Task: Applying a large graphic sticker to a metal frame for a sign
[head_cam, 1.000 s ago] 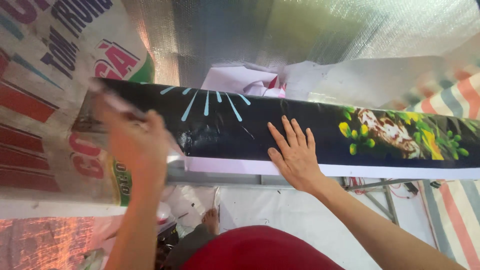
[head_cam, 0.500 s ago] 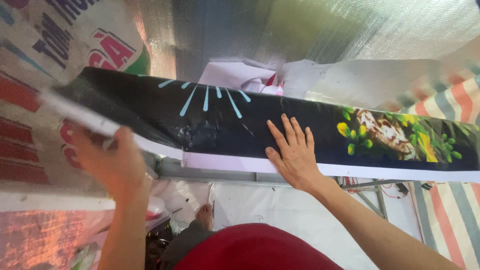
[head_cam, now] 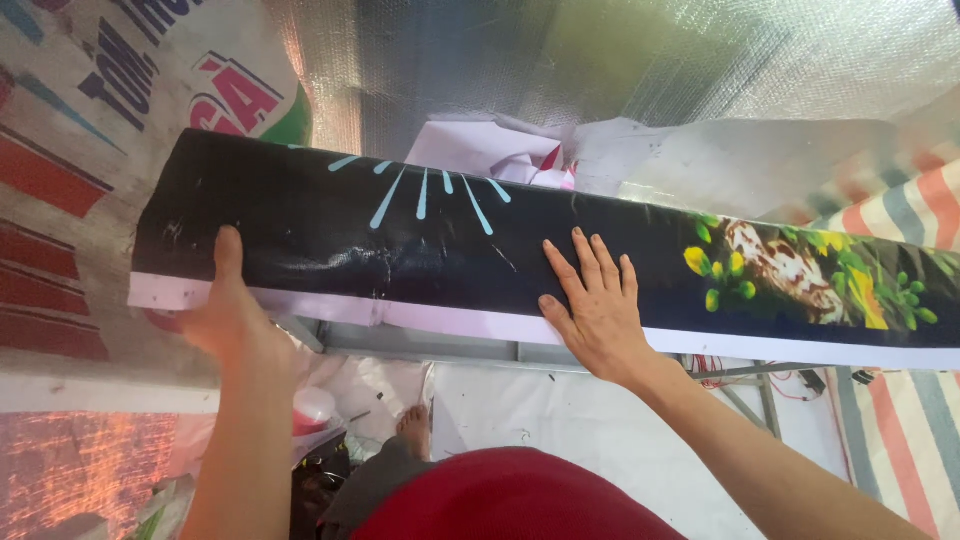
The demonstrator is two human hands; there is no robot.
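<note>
Near: left hand [head_cam: 232,318] has shifted from lifting the banner's end to gripping its white lower edge, thumb on top. Right hand [head_cam: 598,305] stays open, flat on the black printed banner [head_cam: 420,250], now lying flatter across the metal frame [head_cam: 440,345]. Beyond: crumpled paper [head_cam: 500,150], foil sheeting [head_cam: 600,70].

The banner [head_cam: 480,250] runs off the right edge. The left hand [head_cam: 235,315] hides its fingers behind the banner; only the thumb shows. Beneath, a foot [head_cam: 415,428] seems partly covered.
</note>
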